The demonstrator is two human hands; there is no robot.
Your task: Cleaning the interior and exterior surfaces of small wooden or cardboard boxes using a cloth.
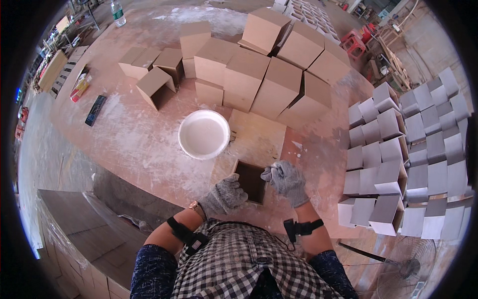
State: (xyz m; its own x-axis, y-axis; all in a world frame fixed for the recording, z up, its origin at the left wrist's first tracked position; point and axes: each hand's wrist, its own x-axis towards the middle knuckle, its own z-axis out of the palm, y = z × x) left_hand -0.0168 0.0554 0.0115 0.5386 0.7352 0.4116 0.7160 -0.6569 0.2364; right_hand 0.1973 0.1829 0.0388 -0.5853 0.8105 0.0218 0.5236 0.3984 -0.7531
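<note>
A brown open-topped cardboard-like box (253,182) stands on the board in front of me, its dark inside facing up. My left hand (225,194), in a grey knitted glove, is curled over the box's left wall. On the opposite side my right hand (286,182), gloved alike, has its fingers closed at the right rim. The undersides of both hands' fingertips are hidden. Just beyond the box, a round white basin (204,134) holds a pale, whitish liquid.
Stacked brown boxes (244,74) fill the table's far side. A pale wooden board (259,130) lies under my box. Rows of white-coated boxes (391,149) stand at the right, near a fan (409,268). Wrapped brown panels (94,231) are at lower left; a bottle (118,13) stands far left.
</note>
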